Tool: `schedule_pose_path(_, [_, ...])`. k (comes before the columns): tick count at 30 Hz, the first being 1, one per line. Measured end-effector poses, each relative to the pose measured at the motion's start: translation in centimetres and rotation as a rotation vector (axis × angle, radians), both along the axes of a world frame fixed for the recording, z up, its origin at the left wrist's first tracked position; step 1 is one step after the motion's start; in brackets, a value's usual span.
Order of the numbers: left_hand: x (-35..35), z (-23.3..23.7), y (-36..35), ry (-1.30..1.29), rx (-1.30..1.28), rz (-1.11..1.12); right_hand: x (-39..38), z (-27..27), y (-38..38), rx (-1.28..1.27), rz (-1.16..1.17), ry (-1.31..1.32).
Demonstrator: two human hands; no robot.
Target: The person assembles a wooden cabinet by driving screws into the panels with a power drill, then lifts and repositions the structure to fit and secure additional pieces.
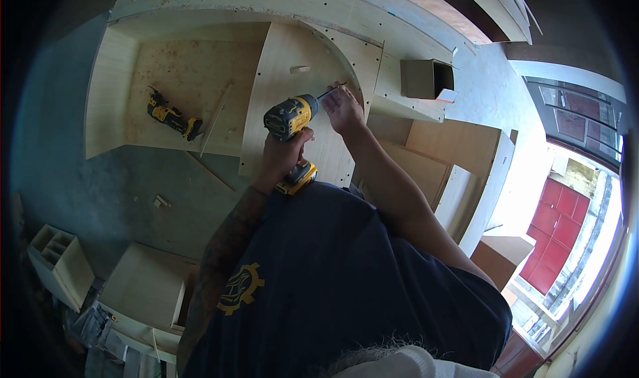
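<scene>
In left hand (pixel 283 154); half-hidden drill (pixel 289 117)

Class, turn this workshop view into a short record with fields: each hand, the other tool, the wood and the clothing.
Left hand: grips a yellow-and-black drill
Right hand: fingers at the drill bit; whether they pinch anything is unclear
Other tool: yellow-and-black power tool, lying in a shallow wooden box
Beside that tool: thin wood strip
Below the drill: pale wooden panel with a curved edge
Clothing: dark blue shirt, yellow gear emblem
</scene>
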State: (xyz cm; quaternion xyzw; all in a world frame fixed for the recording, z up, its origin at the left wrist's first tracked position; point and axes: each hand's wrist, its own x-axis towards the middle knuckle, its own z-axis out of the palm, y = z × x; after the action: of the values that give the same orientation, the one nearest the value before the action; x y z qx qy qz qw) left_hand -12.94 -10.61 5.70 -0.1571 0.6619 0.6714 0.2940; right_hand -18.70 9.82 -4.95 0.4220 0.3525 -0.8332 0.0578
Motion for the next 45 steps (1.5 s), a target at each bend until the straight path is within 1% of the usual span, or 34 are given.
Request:
schedule_pose_path(2, [-0.8, -0.2, 0.4, -0.052, 0.019, -0.025, -0.6, -0.3, 0.4, 0.02, -0.009, -0.004])
schedule_pose_path(11, [-2.0, -0.3, 1.2, -0.099, 0.039, -0.028, -1.6, -1.0, 1.2, 0.055, -0.019, -0.037])
schedule_pose_path(19, [-1.7, -2.3, 1.2, -0.138, 0.158, 0.053, -1.8, -0.9, 1.4, 0.082, -0.026, -0.088])
schedule_pose_path(21, [-1.6, -2.2, 0.9, -0.151, 0.172, 0.045, -1.5, -0.7, 1.2, 0.075, -0.031, -0.089])
schedule_pose_path(24, [-1.2, -1.2, -0.4, -0.144, 0.124, 0.004, 0.3, -0.4, 0.9, 0.048, -0.014, -0.077])
schedule_pose_path(26, [-1.0, -0.3, -1.3, -0.142, 0.058, -0.079, 1.9, -0.2, 0.5, 0.059, -0.028, -0.117])
schedule_pose_path(27, [-0.9, 0.0, -1.5, -0.102, 0.028, -0.111, 2.4, -0.1, 0.3, 0.066, -0.036, -0.153])
schedule_pose_path(31, [0.1, -0.7, -1.2, -0.144, 0.064, -0.081, 3.7, -0.6, 0.4, 0.054, -0.059, -0.16])
schedule_pose_path(37, [0.0, -0.5, -0.1, -0.134, 0.046, -0.093, 2.7, -0.1, 1.2, 0.08, -0.023, -0.114])
schedule_pose_path(43, [-0.8, -0.8, 0.4, -0.139, 0.098, -0.072, 1.7, -0.3, 1.8, 0.12, -0.035, -0.103])
schedule_pose_path(45, [-0.9, -0.9, 0.6, -0.162, 0.163, -0.036, 1.4, -0.2, 2.0, 0.118, -0.036, -0.118])
